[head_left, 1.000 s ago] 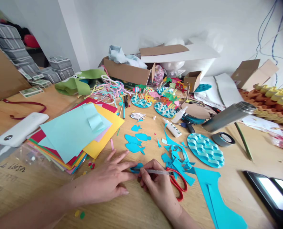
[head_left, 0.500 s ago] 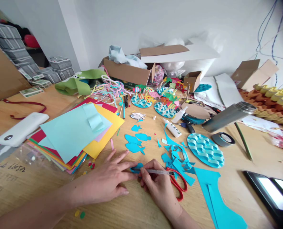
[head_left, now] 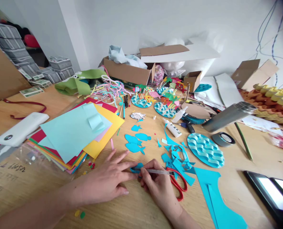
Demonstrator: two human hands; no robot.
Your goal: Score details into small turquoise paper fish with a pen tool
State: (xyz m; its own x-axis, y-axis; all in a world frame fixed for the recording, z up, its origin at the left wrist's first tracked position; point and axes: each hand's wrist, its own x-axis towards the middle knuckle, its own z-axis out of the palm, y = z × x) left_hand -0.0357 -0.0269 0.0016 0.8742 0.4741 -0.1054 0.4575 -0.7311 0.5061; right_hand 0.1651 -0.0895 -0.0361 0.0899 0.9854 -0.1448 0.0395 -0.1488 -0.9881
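My left hand (head_left: 110,179) lies flat on the table with spread fingers, two fingertips at the edge of a small blue paper cutout (head_left: 138,166). My right hand (head_left: 157,184) is closed around a pen (head_left: 159,171) with a clear barrel, its tip at the cutout. Part of the cutout's outline is hidden by my fingers. Beyond my hands lie several blue paper fish (head_left: 133,147). Red-handled scissors (head_left: 179,183) rest beside my right hand, close to blue paper scraps (head_left: 177,159).
A stack of coloured paper (head_left: 70,133) is on the left, near a white power bank (head_left: 22,128). Glue bottles (head_left: 173,128), a wavy blue disc (head_left: 205,150) and a steel flask (head_left: 228,117) stand or lie to the right. Cardboard boxes (head_left: 129,72) line the wall.
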